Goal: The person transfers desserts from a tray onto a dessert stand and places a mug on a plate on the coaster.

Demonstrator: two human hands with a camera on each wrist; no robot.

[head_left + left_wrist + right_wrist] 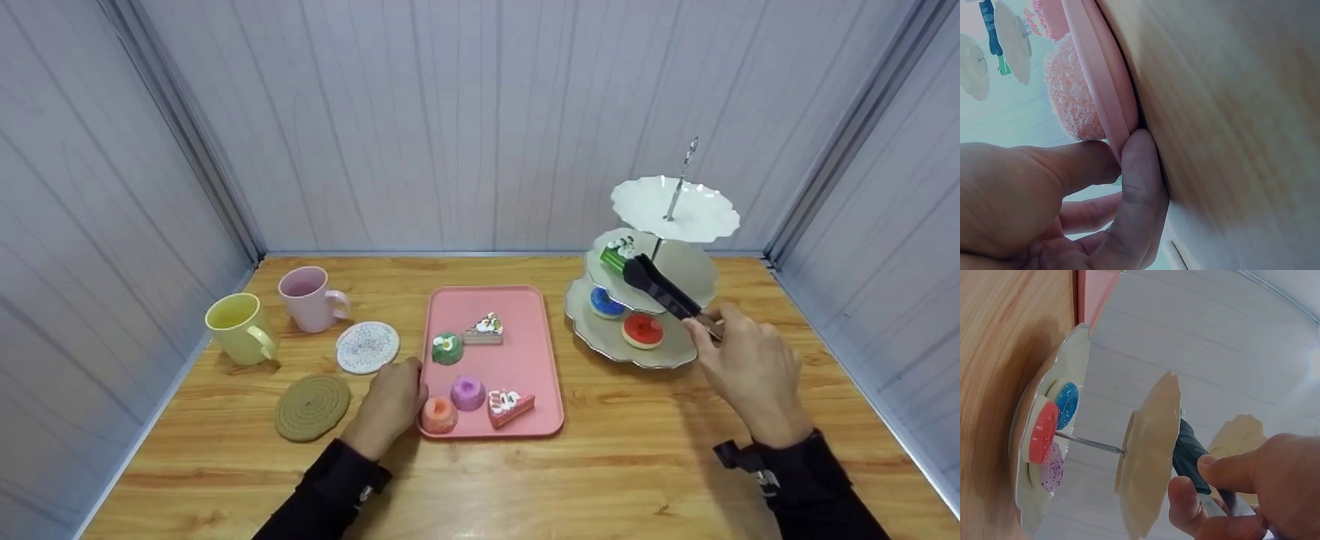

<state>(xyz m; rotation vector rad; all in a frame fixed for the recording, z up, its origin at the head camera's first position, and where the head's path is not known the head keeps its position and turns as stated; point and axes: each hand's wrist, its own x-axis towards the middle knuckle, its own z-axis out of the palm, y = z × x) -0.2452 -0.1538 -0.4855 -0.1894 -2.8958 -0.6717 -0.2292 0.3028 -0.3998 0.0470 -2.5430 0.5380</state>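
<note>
My left hand pinches the left rim of the pink tray, thumb on top and fingers underneath, as the left wrist view shows. On the tray sit an orange cake, a purple cake, a green round cake and two cake slices, one pink and one brown. With my right hand I hold black-tipped tongs. Their tips are at a green cake slice over the middle tier of the white three-tier stand.
The stand's bottom tier holds a blue donut, a red donut and a purple-speckled donut. To the left are a yellow mug, a pink mug, a patterned coaster and a woven brown coaster. Pale panels enclose the table.
</note>
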